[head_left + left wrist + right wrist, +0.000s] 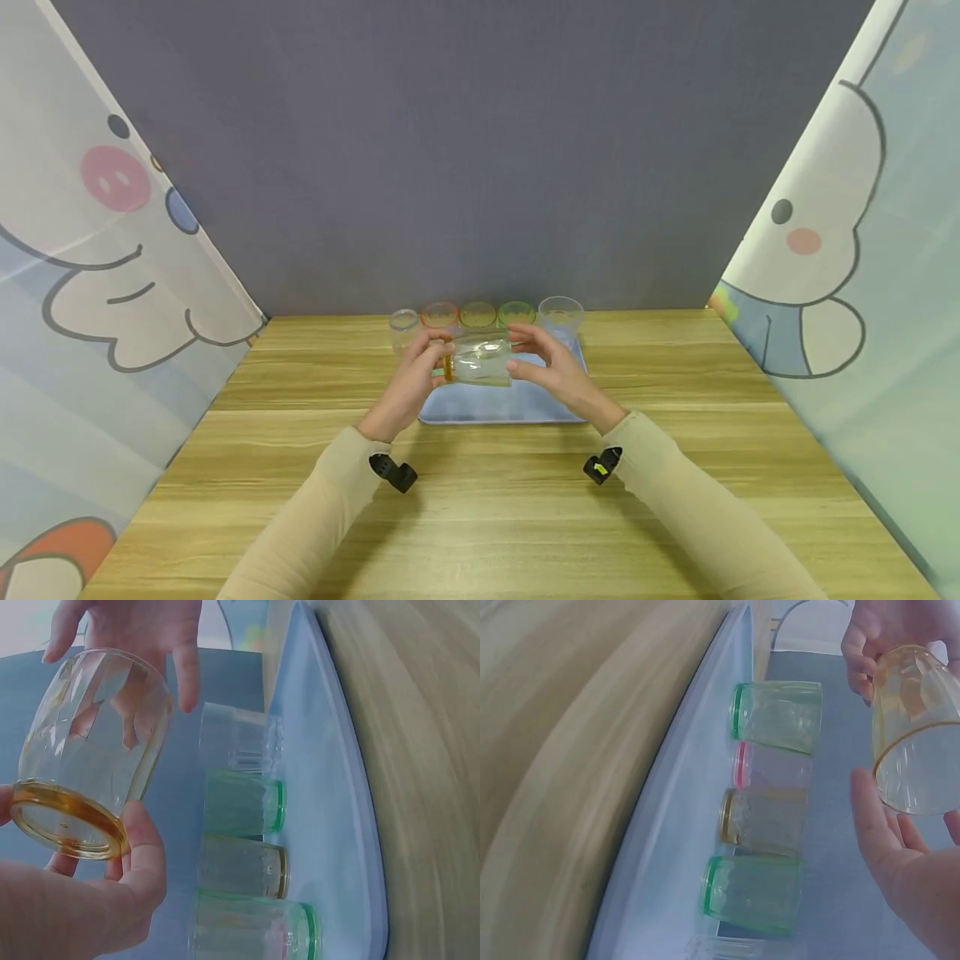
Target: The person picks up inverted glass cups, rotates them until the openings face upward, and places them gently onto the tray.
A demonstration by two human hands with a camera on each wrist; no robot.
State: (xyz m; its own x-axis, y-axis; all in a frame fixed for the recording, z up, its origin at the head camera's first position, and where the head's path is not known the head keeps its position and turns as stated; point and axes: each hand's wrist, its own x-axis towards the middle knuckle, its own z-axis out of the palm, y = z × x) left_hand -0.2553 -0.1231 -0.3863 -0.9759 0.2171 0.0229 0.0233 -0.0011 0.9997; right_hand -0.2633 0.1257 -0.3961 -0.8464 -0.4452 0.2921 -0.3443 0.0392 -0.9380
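A clear drinking glass with an amber tint [480,357] lies sideways in the air above a light-blue tray [502,408]. My left hand [411,383] grips its thick amber base, thumb and fingers around it, as the left wrist view also shows. At the other end is the glass's mouth, which in the right wrist view faces my right hand [922,889]. The right hand's fingers are spread close to the rim; whether they touch it I cannot tell.
Along the tray's far side stands a row of cups: a green-tinted cup [754,892], an amber-tinted cup [769,821], a pink-based cup [776,765] and a clear cup [561,317] among them. A dark grey panel [480,167] rises behind the wooden table [480,517].
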